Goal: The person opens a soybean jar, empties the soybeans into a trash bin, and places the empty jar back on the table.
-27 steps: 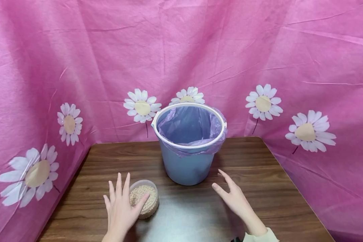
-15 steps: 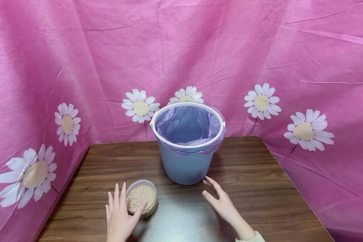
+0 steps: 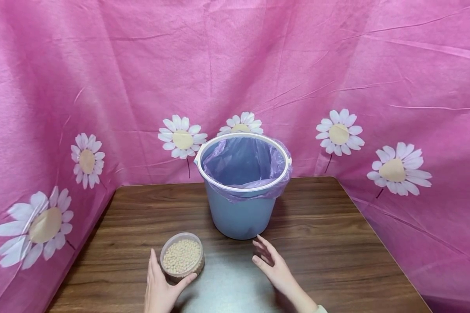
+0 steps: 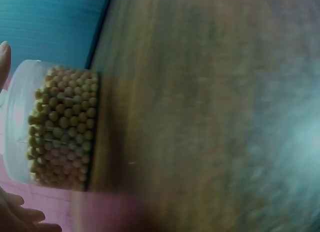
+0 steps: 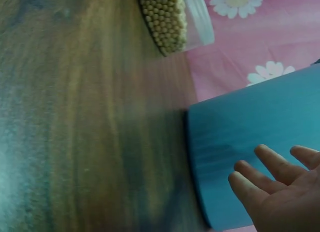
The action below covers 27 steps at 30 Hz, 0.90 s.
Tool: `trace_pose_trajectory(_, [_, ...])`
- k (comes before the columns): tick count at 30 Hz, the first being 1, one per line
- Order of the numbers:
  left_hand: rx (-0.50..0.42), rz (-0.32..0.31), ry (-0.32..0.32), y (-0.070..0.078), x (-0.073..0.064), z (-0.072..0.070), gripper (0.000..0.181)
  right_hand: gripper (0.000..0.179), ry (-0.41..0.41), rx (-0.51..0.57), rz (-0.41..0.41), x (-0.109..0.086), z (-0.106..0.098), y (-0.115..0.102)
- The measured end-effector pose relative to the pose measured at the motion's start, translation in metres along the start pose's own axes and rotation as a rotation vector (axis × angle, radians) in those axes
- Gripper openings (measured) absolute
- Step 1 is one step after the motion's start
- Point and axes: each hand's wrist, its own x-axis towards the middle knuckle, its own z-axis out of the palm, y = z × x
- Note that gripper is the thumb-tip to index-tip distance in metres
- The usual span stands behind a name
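Note:
A round clear plastic tub (image 3: 201,264) filled with pale soybeans (image 3: 182,255) stands on the table, left of centre. My left hand (image 3: 161,290) is spread at its near left side, thumb in front and fingers along the left. In the left wrist view, the thumb (image 4: 4,62) and fingers (image 4: 22,214) lie on either side of the tub. My right hand (image 3: 279,274) holds nothing; its fingers are loosely extended before the blue bucket (image 3: 239,217). In the right wrist view those fingers (image 5: 272,164) overlap the bucket's side.
A purple bag (image 3: 276,167) lines the bucket, folded over its white rim. The bucket stands toward the back of the brown wooden table (image 3: 325,217). Pink cloth (image 3: 141,65) with daisies hangs behind and on both sides.
My left hand has drawn back from over the tub to its near left side, the thumb now in front. My right hand has moved left and toward me. Tub and bucket have stayed put.

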Motion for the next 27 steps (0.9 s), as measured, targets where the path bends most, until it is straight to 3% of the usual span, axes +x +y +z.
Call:
trace_pose_trajectory(4, [-0.135, -0.060, -0.016, -0.002, 0.001, 0.005, 0.140, 0.056, -0.005, 0.015, 0.026, 0.002, 0.003, 0.006])
trace_pose_trajectory(10, [-0.253, -0.058, -0.011, -0.006, 0.003, 0.014, 0.140, 0.058, -0.020, 0.044, 0.051, 0.006, 0.008, 0.018])
trace_pose_trajectory(21, [-0.302, -0.109, -0.041, -0.011, 0.010, 0.024, 0.143, 0.059, -0.067, 0.082, 0.061, 0.012, 0.020, 0.026])
trace_pose_trajectory(27, [-0.241, -0.112, 0.000, -0.010, 0.010, 0.025, 0.136, 0.060, -0.103, 0.090, 0.062, 0.014, 0.025, 0.025])
